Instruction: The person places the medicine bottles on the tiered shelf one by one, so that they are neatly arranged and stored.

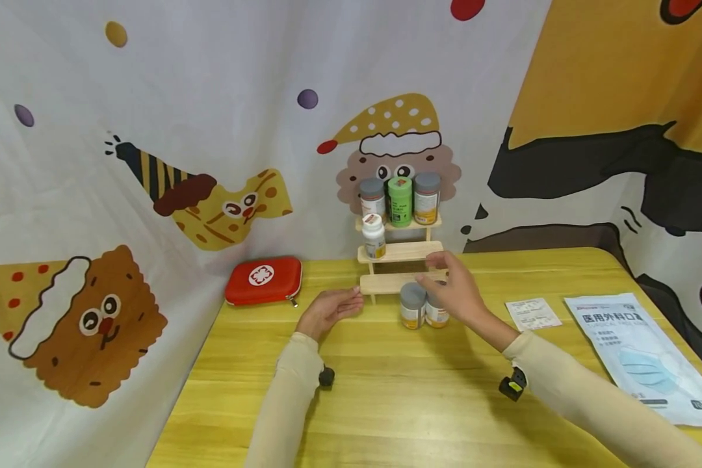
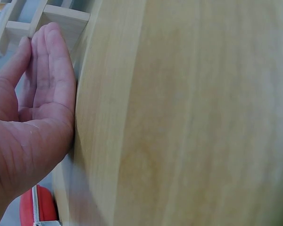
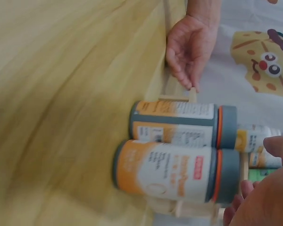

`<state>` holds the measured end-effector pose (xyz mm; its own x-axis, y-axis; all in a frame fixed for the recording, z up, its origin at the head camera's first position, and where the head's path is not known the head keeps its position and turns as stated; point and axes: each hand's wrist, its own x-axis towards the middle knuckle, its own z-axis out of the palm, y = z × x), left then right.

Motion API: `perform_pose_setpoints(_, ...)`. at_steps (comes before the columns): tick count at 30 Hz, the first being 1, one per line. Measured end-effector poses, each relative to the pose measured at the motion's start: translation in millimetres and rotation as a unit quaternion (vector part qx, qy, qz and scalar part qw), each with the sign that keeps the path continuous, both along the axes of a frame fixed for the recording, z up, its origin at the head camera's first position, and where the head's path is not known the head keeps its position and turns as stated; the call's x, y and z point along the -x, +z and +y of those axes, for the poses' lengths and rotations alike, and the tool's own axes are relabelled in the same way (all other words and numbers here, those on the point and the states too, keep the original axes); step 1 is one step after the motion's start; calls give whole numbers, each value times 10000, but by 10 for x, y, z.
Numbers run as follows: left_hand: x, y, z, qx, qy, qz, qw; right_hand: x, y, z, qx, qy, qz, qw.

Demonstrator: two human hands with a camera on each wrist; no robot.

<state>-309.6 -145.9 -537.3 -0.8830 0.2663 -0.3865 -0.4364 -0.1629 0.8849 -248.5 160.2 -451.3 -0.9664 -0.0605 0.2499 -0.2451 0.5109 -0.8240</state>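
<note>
A small three-step wooden rack [image 1: 394, 282] stands at the back of the table. My left hand [image 1: 330, 310] is at the left end of its lowest step, with extended fingers [image 2: 51, 66] close against the wood. My right hand [image 1: 457, 289] reaches over the right end of the lower steps, thumb and fingers apart, with no item visible between them. Two grey-lidded jars, a left jar [image 1: 412, 307] and a right jar [image 3: 167, 170], stand side by side on the table before the rack. The right hand partly hides the right jar in the head view.
On the top step stand a green bottle [image 1: 400, 203] and two grey-lidded jars; a white bottle [image 1: 375, 238] is on the middle step. A red zip case [image 1: 263, 281] lies left. To the right are a small white packet [image 1: 533, 314] and a mask pack [image 1: 643, 361].
</note>
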Motion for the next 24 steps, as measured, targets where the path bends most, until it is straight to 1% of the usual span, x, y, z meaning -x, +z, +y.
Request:
perform_pose_setpoints(4, 2, 7, 2, -52, 41, -27, 10000, -29, -92, 98, -18, 46, 80, 10000)
perform_pose_setpoints(7, 1, 9, 4, -68, 85, -15, 9999, -63, -170, 157, 34, 187, 79, 9998)
perform_pose_setpoints(13, -3, 9, 4, -27, 121, 29, 9999, -150, -314, 242, 124, 458, -236, 9986)
perform_pose_setpoints(18, -8, 13, 1, -38, 98, 45, 9999, -212, -344, 260, 177, 573, -344, 9976)
perform_pose_setpoints(24, -13, 5, 16, -54, 83, 71, 9999, -247, -390, 283, 221, 581, -351, 9974)
